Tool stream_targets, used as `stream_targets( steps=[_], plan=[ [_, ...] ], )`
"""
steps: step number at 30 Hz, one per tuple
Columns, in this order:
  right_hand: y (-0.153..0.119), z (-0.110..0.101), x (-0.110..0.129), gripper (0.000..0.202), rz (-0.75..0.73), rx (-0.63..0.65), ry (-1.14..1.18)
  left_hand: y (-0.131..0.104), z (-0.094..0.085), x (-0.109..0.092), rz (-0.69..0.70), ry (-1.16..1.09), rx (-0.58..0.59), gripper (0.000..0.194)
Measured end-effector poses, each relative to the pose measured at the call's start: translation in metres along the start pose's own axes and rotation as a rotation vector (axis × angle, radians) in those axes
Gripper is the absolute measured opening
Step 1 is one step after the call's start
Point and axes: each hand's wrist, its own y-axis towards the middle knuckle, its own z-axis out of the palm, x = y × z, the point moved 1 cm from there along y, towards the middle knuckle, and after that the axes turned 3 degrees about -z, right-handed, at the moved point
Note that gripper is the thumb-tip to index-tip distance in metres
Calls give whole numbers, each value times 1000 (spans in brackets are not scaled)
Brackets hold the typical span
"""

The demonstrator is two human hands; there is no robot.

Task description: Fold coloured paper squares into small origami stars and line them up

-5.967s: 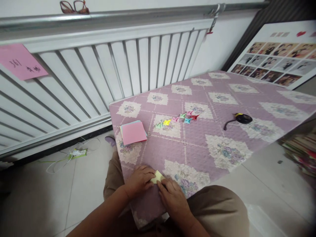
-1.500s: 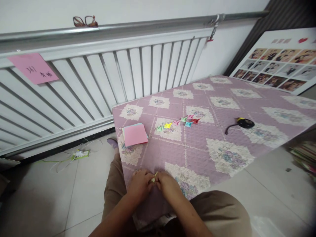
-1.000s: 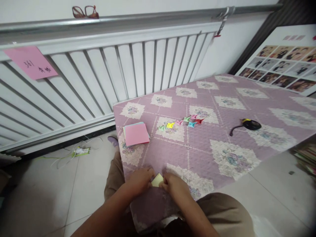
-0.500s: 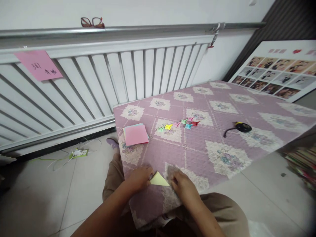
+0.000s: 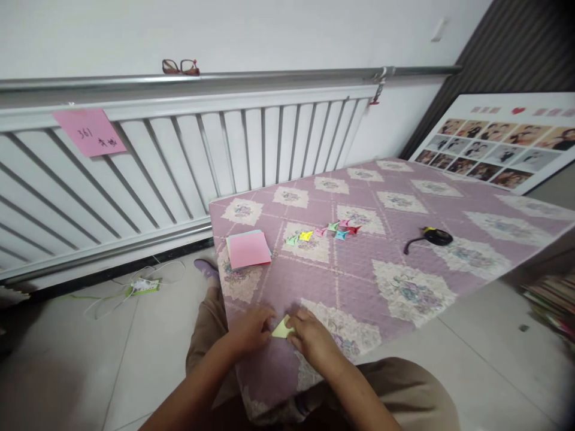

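A small pale yellow folded paper lies on the tablecloth near the table's front edge, between my two hands. My right hand has its fingers closed over the paper's right part and covers that corner. At the left corner, my left hand touches the paper with curled thumb and fingers. Farther forward sits a square stack of coloured paper, pink on top. Right of the stack, several small folded paper pieces in green, yellow, pink, blue and red lie in a loose group.
A black corded object rests on the floral tablecloth to the right. Behind the table stands a white radiator with a pink note. Glasses sit on the pipe. A photo board leans at the far right.
My right hand has moved left onto the paper's right corner, so less of the paper shows. My left hand has shifted slightly left. The view has tilted up a little.
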Motion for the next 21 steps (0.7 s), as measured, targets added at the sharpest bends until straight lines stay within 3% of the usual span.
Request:
stream_targets(
  steps=[4, 7, 11, 21],
  plan=[
    [4, -1, -2, 12, -23, 6, 5, -7, 12, -2, -33, 2, -66, 35],
    [4, -2, -3, 13, -36, 13, 18, -8, 19, -4, -32, 27, -97, 27],
    [0, -3, -3, 32, -26, 18, 29, -5, 23, -3, -11, 87, -120, 20],
    [0, -7, 4, 24, -11, 20, 15, -6, 28, -2, 46, 145, -166, 15]
  ],
)
